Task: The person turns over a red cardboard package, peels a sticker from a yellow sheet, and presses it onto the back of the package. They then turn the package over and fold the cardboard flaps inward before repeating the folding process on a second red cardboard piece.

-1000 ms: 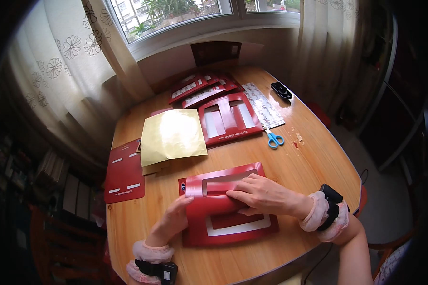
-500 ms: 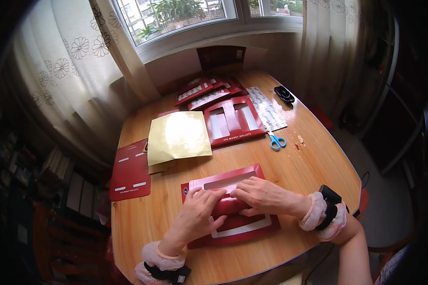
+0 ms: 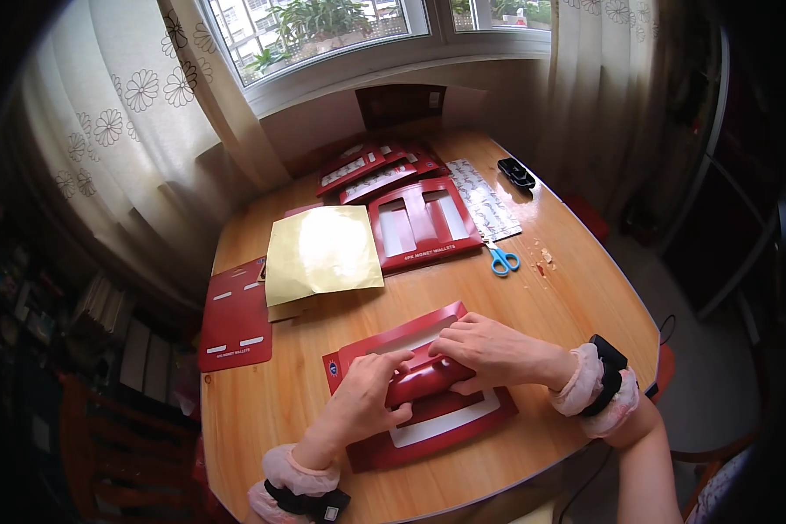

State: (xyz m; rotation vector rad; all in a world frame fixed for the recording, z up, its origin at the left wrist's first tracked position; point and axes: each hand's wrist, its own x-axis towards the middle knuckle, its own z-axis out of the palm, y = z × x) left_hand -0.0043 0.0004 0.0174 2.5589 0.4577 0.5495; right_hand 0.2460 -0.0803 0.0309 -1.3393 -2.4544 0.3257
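In front of me a red cardboard sleeve [image 3: 424,382] with cut-out windows lies on the table, its middle strip bent up into a rounded ridge. My left hand [image 3: 362,393] pinches the left end of that ridge, with fingers on the far side and thumb on the near side. At the ridge's right end, my right hand [image 3: 489,351] grips with curled fingers and thumb. White shows through the near window. A small blue emblem is printed at the sleeve's left corner.
Beyond the hands lie gold sheets [image 3: 323,253], a red "4PK MONEY WALLETS" sleeve [image 3: 424,253] and several stacked red packages [image 3: 380,170]. A flat red card [image 3: 234,319] rests at left. Blue-handled scissors [image 3: 503,260], a patterned sheet [image 3: 485,199] and a black object [image 3: 516,174] are at right.
The sleeve has turned slightly and its middle strip stands up more as a rounded ridge. Both hands keep their hold, the right a little farther right. The view has shifted slightly.
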